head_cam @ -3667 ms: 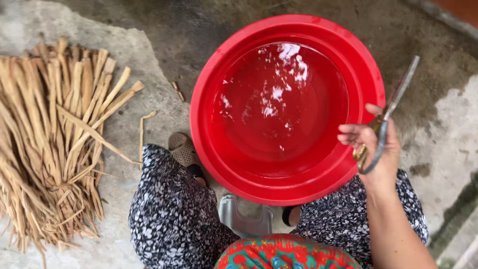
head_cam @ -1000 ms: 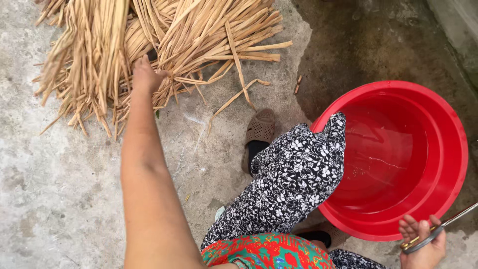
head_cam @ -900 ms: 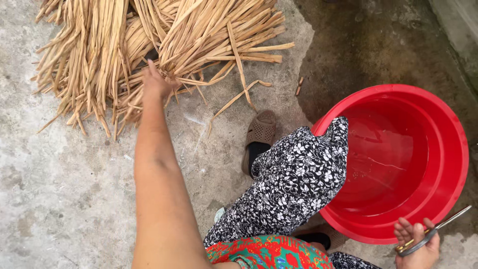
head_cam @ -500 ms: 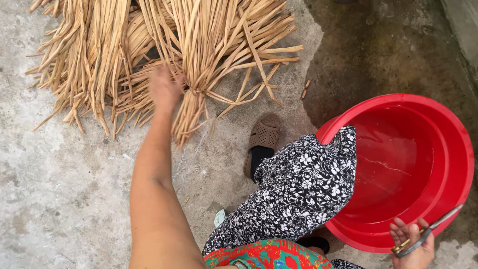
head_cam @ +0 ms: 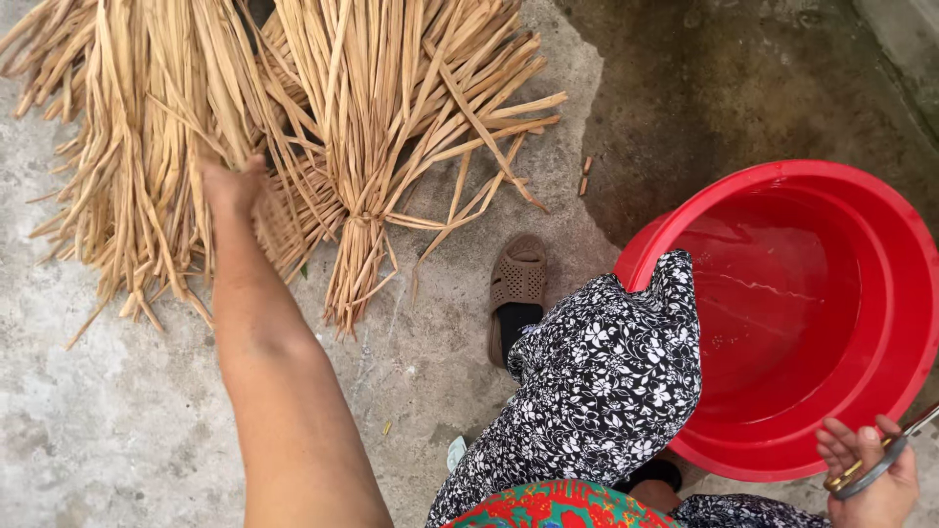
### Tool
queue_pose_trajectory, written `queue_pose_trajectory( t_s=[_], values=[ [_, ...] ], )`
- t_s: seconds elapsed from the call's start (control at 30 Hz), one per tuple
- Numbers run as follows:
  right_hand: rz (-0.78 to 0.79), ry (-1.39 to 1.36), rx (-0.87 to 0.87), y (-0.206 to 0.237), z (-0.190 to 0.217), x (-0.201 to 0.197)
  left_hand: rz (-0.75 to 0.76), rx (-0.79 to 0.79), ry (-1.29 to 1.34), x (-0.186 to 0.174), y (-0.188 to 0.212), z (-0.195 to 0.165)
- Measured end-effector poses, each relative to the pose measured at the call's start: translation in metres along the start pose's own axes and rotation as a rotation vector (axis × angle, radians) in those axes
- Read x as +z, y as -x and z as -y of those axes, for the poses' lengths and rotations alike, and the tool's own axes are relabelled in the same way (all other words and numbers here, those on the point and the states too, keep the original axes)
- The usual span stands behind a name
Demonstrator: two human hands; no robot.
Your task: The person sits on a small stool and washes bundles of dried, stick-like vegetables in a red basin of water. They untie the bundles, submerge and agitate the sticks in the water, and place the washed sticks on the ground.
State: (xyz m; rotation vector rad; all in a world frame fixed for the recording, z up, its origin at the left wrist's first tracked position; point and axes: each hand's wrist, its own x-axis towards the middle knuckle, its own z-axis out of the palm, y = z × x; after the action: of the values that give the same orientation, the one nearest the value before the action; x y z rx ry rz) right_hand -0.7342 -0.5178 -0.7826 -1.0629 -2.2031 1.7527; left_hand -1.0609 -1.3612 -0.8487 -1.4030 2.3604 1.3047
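Here the left hand (head_cam: 233, 184) is stretched far forward at the end of a straight arm, its fingers closed into the pile of dry tan straw-like leaf strips (head_cam: 293, 127), though how many strips it grips cannot be told because the fingers are buried among them. The strips lie directly ahead of that hand, their long axes running roughly away from the person, fanning out from tied waists; two bundled sheaves show, one on each side of the hand. The right hand (head_cam: 873, 474) stays back near the body, well apart from the straw, curled around one pair of metal scissors (head_cam: 885, 458). Just beyond it sits one round red plastic basin (head_cam: 895, 293) with shallow water. Between the two hands lie a black floral-print knee (head_cam: 602, 372) and one brown perforated sandal (head_cam: 516, 284) on the concrete ground (head_cam: 98, 430).
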Motion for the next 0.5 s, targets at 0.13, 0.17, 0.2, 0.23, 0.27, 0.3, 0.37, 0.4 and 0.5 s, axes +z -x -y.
queue_pose_trajectory(
  t_s=[0.13,0.17,0.2,0.23,0.27,0.3,0.37,0.4,0.5],
  values=[
    [0.030,-0.011,-0.010,-0.002,0.001,-0.003,-0.308,0.426,-0.102,0.024,0.008,-0.001],
    [0.048,-0.019,-0.016,-0.002,0.003,-0.003,-0.253,0.427,-0.044,0.024,0.015,0.007],
    [0.065,-0.035,-0.026,-0.002,0.004,-0.002,-0.201,0.436,0.017,0.031,0.026,0.011],
    [0.068,-0.029,-0.042,-0.001,0.005,-0.001,-0.149,0.453,0.081,0.033,0.041,0.017],
    [0.069,-0.021,-0.057,0.000,0.006,0.000,-0.191,0.783,-0.004,0.028,0.064,0.029],
    [0.071,-0.032,-0.055,0.001,0.007,0.002,-0.146,0.796,-0.142,0.028,0.092,0.041],
    [0.072,-0.078,-0.042,0.005,0.009,0.006,0.033,0.890,-0.144,0.027,0.158,0.063],
    [0.071,-0.112,-0.030,0.007,0.010,0.009,0.296,0.630,-0.704,0.026,0.180,0.064],
    [0.057,-0.098,-0.011,0.012,0.012,0.022,0.583,0.472,-0.843,-0.004,0.216,0.057]
  ],
)
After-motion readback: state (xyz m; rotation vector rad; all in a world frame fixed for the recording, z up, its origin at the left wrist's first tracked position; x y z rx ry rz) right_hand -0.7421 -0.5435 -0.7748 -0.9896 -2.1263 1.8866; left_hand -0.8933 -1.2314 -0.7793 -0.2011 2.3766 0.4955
